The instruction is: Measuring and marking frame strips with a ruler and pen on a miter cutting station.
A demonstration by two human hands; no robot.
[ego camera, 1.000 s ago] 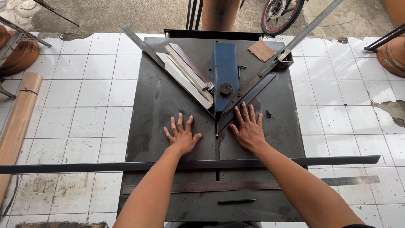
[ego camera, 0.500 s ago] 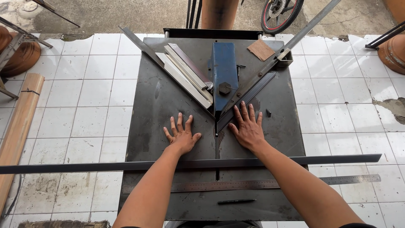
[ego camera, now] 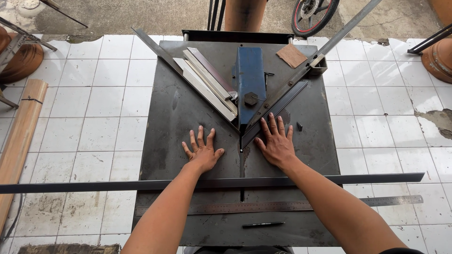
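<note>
Both of my palms lie flat on a dark steel worktable (ego camera: 165, 141). My left hand (ego camera: 203, 151) rests with fingers spread, left of the centre slot. To the right of that slot, my right hand (ego camera: 277, 142) presses down with its fingertips touching a metal bar (ego camera: 282, 96) that runs diagonally up to the right. A blue metal block (ego camera: 250, 80) with a bolt stands just beyond my fingers. Several flat metal strips (ego camera: 207, 82) lie angled on the left, forming a V with the right bar. Neither hand holds anything.
A long dark steel bar (ego camera: 94, 186) lies across the table above my forearms. A steel ruler (ego camera: 282, 206) and a black pen (ego camera: 262, 225) lie near the front edge. A wooden plank (ego camera: 19, 141) lies on the white tiles at left. A wheel (ego camera: 313, 14) and a person's legs (ego camera: 245, 14) are beyond.
</note>
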